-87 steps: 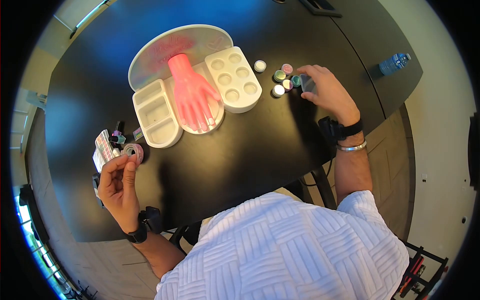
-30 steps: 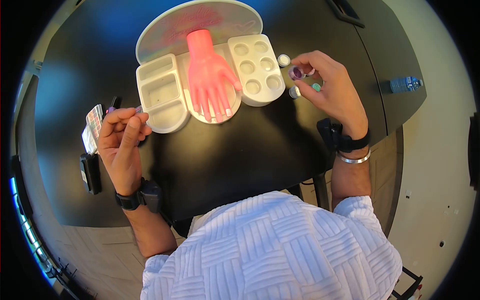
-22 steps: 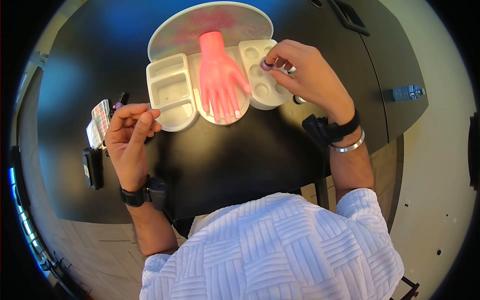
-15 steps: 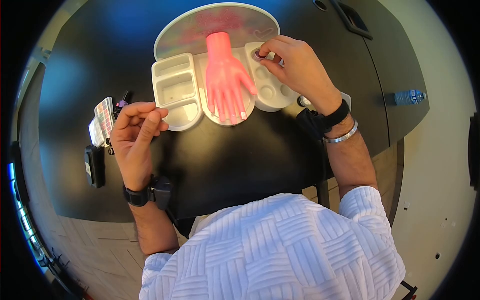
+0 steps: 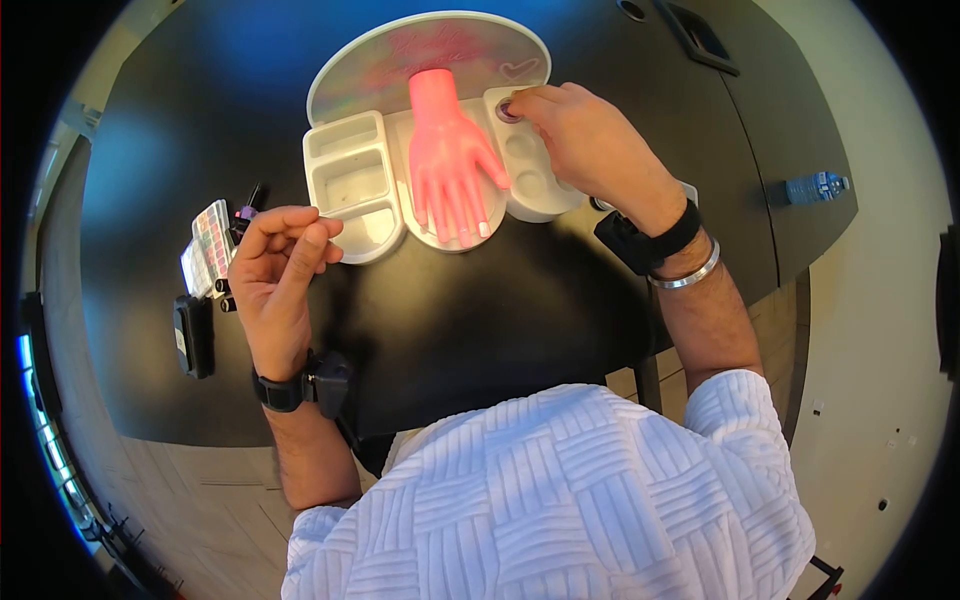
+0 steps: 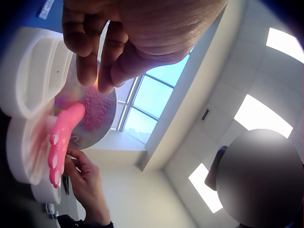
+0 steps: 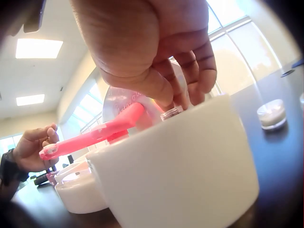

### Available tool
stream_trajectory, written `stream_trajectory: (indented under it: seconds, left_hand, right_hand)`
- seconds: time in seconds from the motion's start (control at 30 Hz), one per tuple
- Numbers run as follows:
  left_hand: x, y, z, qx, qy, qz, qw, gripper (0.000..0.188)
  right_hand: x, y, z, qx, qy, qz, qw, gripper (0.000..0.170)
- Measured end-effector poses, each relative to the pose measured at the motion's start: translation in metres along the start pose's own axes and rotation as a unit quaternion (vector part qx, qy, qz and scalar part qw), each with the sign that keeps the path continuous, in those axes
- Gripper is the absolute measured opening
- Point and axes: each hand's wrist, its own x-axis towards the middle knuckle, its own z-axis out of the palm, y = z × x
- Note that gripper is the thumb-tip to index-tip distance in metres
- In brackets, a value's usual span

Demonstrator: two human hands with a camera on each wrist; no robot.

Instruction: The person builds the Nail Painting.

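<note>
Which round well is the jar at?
The far-left well, beside the backboard: the right hand holds the jar there, while the two nearer wells in that column have none.

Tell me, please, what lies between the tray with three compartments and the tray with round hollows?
The pink model hand lies there, on a white base; the head view shows this.

A dark tabletop point(image 5: 480, 330) fills the middle of the head view — a pale wall point(image 5: 880, 330) at right, wood-look floor point(image 5: 200, 490) at lower left — while the left wrist view shows bright ceiling panels point(image 6: 263, 116) and a blue-lit window point(image 6: 154, 97).
</note>
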Motion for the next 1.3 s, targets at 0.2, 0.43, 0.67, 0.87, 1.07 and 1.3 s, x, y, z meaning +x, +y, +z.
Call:
stream_trajectory:
  seconds: [0.2,0.43,0.67,0.87,1.07,1.3]
  left_hand:
    - [-0.001,0.001,0.003,-0.008,0.009,0.006,1.000,0.021]
    - [-0.002,0.001,0.006,-0.008,0.007,0.011,1.000,0.019]
    - [-0.003,-0.006,0.003,-0.017,0.040,0.030,0.999,0.020]
    - [0.000,-0.011,-0.003,-0.072,0.051,0.089,0.992,0.019]
    - [0.000,-0.012,-0.003,-0.061,0.047,0.085,0.993,0.018]
    - [-0.001,-0.013,-0.005,-0.057,0.055,0.077,0.994,0.018]
  right_hand:
    - [-0.030,0.011,-0.036,0.088,0.065,0.004,0.994,0.030]
    - [-0.080,0.034,-0.061,0.084,0.053,0.142,0.985,0.023]
    - [-0.105,0.044,-0.058,0.041,0.029,0.177,0.983,0.029]
    - [-0.102,0.032,-0.051,0.086,-0.006,0.156,0.984,0.029]
    - [-0.073,0.043,-0.008,0.003,0.067,0.034,0.997,0.029]
    - [-0.047,0.053,0.006,-0.054,-0.078,0.099,0.991,0.027]
